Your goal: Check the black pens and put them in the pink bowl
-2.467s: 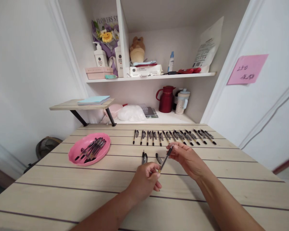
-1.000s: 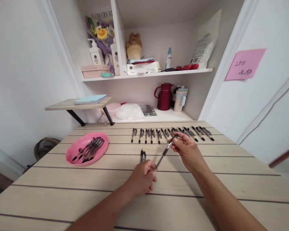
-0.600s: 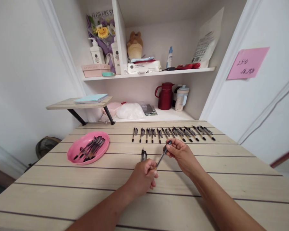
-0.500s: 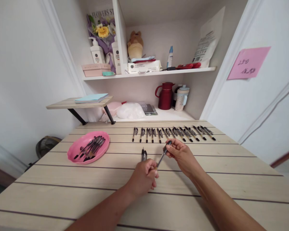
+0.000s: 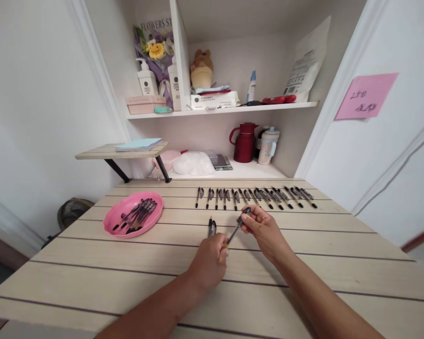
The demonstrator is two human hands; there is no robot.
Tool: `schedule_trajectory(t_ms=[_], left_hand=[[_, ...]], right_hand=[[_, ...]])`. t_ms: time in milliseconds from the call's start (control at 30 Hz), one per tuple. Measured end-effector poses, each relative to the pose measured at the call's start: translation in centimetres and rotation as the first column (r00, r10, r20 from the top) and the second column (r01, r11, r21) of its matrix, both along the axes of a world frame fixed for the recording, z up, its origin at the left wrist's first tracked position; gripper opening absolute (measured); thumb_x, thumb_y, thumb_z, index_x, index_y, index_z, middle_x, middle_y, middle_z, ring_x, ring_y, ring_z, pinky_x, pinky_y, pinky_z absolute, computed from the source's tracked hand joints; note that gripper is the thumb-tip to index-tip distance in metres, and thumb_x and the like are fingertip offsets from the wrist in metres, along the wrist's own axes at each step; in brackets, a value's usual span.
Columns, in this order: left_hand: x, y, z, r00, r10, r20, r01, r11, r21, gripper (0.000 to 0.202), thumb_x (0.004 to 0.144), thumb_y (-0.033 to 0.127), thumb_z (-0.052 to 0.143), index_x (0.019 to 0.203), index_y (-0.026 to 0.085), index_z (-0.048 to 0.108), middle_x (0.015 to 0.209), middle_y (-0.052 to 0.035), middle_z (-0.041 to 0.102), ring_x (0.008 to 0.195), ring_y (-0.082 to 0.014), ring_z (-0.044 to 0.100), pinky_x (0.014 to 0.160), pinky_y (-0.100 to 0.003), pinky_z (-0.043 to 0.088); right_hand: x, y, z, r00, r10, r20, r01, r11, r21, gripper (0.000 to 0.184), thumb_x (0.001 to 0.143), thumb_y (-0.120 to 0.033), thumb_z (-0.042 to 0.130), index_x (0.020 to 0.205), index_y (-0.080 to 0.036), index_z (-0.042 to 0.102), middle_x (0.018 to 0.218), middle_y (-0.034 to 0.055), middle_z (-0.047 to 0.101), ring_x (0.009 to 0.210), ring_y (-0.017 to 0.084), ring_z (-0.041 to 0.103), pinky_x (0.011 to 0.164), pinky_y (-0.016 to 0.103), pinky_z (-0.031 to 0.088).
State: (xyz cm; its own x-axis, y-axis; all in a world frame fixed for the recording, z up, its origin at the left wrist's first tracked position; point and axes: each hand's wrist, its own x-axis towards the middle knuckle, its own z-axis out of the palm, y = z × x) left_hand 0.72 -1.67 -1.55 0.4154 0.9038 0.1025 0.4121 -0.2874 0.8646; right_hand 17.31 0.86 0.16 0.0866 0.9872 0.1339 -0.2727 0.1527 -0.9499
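One clear-barrelled pen [image 5: 235,232] with a black cap is held between both hands, slanting over the table. My left hand [image 5: 212,259] is closed around its lower end, which the fingers hide. At the capped upper end, my right hand [image 5: 261,230] pinches the cap between thumb and fingers. Just beyond my left hand lie a pen and its loose cap [image 5: 213,229], partly covered by that hand. Farther back, a row of uncapped pens with caps beside them [image 5: 235,199] runs across the table.
A pink scalloped dish [image 5: 109,228] holding several pens stands on the left. Behind it is a small raised shelf [image 5: 99,151] on black legs. A red jug [image 5: 245,143] and a pale tumbler [image 5: 267,147] stand in the cabinet at the back.
Both hands have shifted very slightly to the left, still on the same pen. The camera view has tilted a little; the table's other things look unmoved.
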Motion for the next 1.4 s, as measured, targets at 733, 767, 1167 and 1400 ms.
schedule_trajectory(t_ms=[733,767,1167,1400], left_hand=[[-18.1,4.3,8.6,0.255,0.653,-0.714,-0.594,0.688,0.417,0.017,0.069,0.031,0.053,0.064,0.015,0.056,0.063,-0.0088,0.059,0.062,-0.0207,0.055,0.052,-0.025,0.030],[-18.0,4.4,8.6,0.243,0.660,-0.711,-0.602,0.677,0.422,0.017,0.069,0.031,0.052,0.065,0.015,0.056,0.063,-0.0089,0.059,0.061,-0.0202,0.055,0.053,-0.025,0.031],[-4.7,1.8,3.5,0.835,0.219,-0.504,-0.158,0.974,0.161,0.041,0.066,0.042,0.057,0.098,0.016,0.054,0.080,-0.0077,0.062,0.074,-0.0213,0.057,0.061,-0.026,0.035],[-3.6,2.7,2.1,0.852,0.192,-0.487,-0.180,0.981,0.071,0.040,0.056,0.012,0.057,0.096,0.014,0.052,0.088,-0.0136,0.061,0.085,-0.0277,0.057,0.065,-0.028,0.038]], right_hand=[[0.2,0.9,-1.8,0.946,-0.050,0.322,0.092,0.989,-0.118,0.025,0.064,-0.037,0.061,0.078,-0.017,0.061,0.061,-0.0006,0.060,0.041,0.008,0.045,0.042,0.023,0.033],[0.2,1.0,-2.2,0.938,-0.043,0.343,0.085,0.991,-0.108,0.023,0.064,-0.037,0.061,0.077,-0.017,0.061,0.059,-0.0015,0.059,0.040,0.009,0.044,0.042,0.023,0.033],[-4.0,-0.2,-1.0,0.487,-0.018,0.873,-0.011,1.000,0.027,0.023,0.074,-0.029,0.050,0.090,-0.016,0.061,0.069,0.0050,0.064,0.063,0.016,0.055,0.059,0.025,0.036],[-6.3,1.2,-1.0,0.278,0.022,0.960,0.029,0.999,-0.031,0.020,0.076,-0.024,0.051,0.094,-0.016,0.057,0.081,0.0100,0.066,0.073,0.018,0.059,0.062,0.024,0.035]])
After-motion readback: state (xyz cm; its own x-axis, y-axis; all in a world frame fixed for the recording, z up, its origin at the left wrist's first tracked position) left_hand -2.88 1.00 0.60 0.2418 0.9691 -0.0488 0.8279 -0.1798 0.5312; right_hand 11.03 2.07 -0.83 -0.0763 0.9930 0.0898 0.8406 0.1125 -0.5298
